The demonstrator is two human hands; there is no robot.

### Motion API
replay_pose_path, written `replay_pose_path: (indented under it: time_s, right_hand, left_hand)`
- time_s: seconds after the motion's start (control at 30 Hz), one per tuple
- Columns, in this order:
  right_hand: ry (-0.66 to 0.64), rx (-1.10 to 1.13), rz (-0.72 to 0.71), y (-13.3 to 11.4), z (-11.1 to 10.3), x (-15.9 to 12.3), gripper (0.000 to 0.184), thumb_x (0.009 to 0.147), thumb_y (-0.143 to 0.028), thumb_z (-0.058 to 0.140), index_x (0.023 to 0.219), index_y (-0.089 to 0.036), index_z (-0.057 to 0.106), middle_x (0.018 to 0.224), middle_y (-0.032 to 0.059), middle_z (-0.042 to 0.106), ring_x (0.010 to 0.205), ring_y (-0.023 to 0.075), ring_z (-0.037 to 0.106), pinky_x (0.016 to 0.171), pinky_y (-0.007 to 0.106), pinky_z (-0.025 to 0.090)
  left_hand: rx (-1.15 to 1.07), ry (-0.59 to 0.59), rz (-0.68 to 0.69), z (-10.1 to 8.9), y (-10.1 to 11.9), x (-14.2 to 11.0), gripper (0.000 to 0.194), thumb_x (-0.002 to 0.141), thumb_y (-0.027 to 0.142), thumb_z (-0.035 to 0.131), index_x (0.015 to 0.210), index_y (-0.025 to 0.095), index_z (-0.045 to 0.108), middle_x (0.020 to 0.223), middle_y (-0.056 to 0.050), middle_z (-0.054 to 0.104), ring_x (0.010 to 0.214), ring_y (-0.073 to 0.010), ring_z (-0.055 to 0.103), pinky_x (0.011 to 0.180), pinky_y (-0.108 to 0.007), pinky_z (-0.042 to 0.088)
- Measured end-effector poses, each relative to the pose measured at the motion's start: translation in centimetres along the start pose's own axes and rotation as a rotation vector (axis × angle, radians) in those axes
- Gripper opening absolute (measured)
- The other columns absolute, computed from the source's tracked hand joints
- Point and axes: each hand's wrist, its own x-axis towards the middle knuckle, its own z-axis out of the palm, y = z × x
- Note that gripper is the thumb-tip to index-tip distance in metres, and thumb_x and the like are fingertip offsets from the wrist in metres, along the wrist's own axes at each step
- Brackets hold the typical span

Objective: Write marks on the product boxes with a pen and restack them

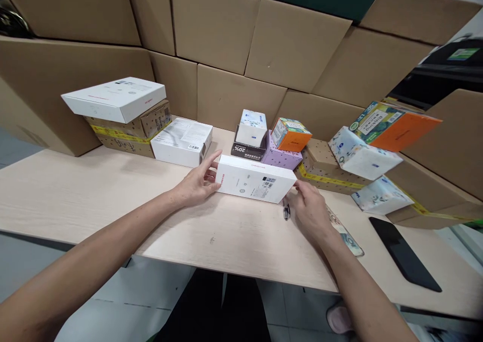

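A flat white box (252,181) with red lettering and printed labels stands on its long edge in the middle of the table, its printed face towards me. My left hand (196,185) grips its left end, thumb on the near side and fingers partly hidden behind. At the opposite end, my right hand (310,205) closes on the lower right corner; some of its fingers are out of sight. A pen (286,209) lies beside that corner, close to my right hand. Just behind the white box are a purple box (281,153) and a dark box (247,150).
At left, a white box (121,98) rests on a taped brown carton (126,141), beside another white box (183,140). Tissue packs (382,195) and an orange box (400,128) are stacked right. A black phone-like slab (403,251) lies near the front edge. Cardboard boxes (226,25) wall the back.
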Motion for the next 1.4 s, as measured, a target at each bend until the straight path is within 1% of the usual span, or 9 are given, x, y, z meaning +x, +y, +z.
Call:
replay_pose_path:
  time_s: [0.1,0.23,0.33,0.5,0.7,0.87,1.13,1.2,1.4]
  right_hand:
    - [0.070,0.245,0.052,-0.6,-0.1,-0.2,0.041,0.089,-0.017,0.040,0.121,-0.023,0.066,0.095,0.0051,0.069,0.084,0.0215,0.063,0.081,0.036,0.049]
    - [-0.005,0.558,0.172,-1.3,0.3,-0.6,0.044,0.091,-0.023,0.045,0.133,-0.028,0.058,0.075,-0.0018,0.066,0.063,0.0163,0.060,0.064,0.031,0.050]
    - [0.018,0.672,0.187,-1.5,0.4,-0.6,0.043,0.089,-0.025,0.049,0.131,-0.031,0.059,0.092,-0.0004,0.069,0.069,0.0154,0.063,0.067,0.031,0.052]
    - [0.061,0.512,0.007,-1.3,0.1,-0.5,0.030,0.086,-0.018,0.051,0.102,-0.030,0.073,0.101,0.0008,0.069,0.096,0.0197,0.063,0.089,0.036,0.049]
    - [0.032,0.402,-0.045,-1.0,0.3,-0.5,0.030,0.086,-0.014,0.047,0.096,-0.026,0.072,0.095,0.0020,0.069,0.089,0.0181,0.065,0.078,0.032,0.051]
    - [-0.068,0.415,-0.110,-0.8,0.6,-0.5,0.030,0.083,-0.010,0.042,0.085,-0.021,0.070,0.085,0.0022,0.065,0.063,0.0130,0.062,0.059,0.027,0.050]
    - [0.282,0.172,0.023,0.6,-1.2,0.1,0.027,0.082,-0.015,0.046,0.091,-0.018,0.071,0.087,0.0057,0.070,0.077,0.0193,0.065,0.077,0.035,0.052]
    - [0.342,0.083,0.019,1.3,-1.7,0.4,0.027,0.082,-0.016,0.046,0.091,-0.017,0.071,0.091,0.0084,0.071,0.083,0.0215,0.066,0.079,0.037,0.052]
    - [0.341,-0.074,0.064,2.7,-2.0,0.7,0.033,0.082,-0.017,0.044,0.103,-0.015,0.070,0.098,0.0129,0.070,0.089,0.0248,0.065,0.076,0.038,0.053]
  left_hand:
    - [0.075,0.019,0.045,0.0,-0.2,0.0,0.085,0.079,0.019,0.066,0.154,0.028,0.026,0.129,-0.012,0.054,0.096,-0.0184,0.063,0.086,-0.039,0.056]
    - [0.231,0.051,0.207,0.0,0.0,0.0,0.055,0.082,0.016,0.062,0.135,0.022,0.049,0.127,-0.011,0.059,0.110,-0.0217,0.061,0.097,-0.041,0.053]
    - [0.348,0.069,0.352,-0.1,0.3,0.0,0.036,0.084,0.014,0.060,0.119,0.019,0.059,0.116,-0.010,0.063,0.110,-0.0213,0.061,0.095,-0.038,0.053]
    - [0.401,-0.004,0.457,-0.5,0.4,0.0,0.032,0.085,0.011,0.057,0.116,0.019,0.061,0.116,-0.011,0.064,0.109,-0.0202,0.063,0.094,-0.036,0.054]
    - [0.495,-0.167,0.429,-1.5,0.7,-0.3,0.041,0.081,0.003,0.050,0.116,0.020,0.061,0.121,-0.011,0.060,0.113,-0.0205,0.062,0.095,-0.036,0.053]
    - [0.583,-0.204,0.321,-1.9,0.7,-0.4,0.041,0.077,0.002,0.044,0.105,0.021,0.067,0.125,-0.008,0.058,0.110,-0.0192,0.063,0.095,-0.037,0.053]
    - [0.418,-0.078,0.116,-2.0,2.2,-0.4,0.031,0.094,0.027,0.043,0.116,0.021,0.065,0.131,-0.009,0.058,0.123,-0.0241,0.056,0.108,-0.047,0.045]
    - [0.361,-0.110,0.066,-1.9,2.3,-0.4,0.038,0.093,0.040,0.050,0.126,0.023,0.059,0.139,-0.010,0.053,0.129,-0.0272,0.052,0.109,-0.048,0.044]
    - [0.418,-0.325,0.034,-1.5,1.5,-0.4,0.097,0.074,0.058,0.074,0.152,0.027,0.026,0.155,-0.014,0.032,0.145,-0.0358,0.032,0.119,-0.056,0.029]
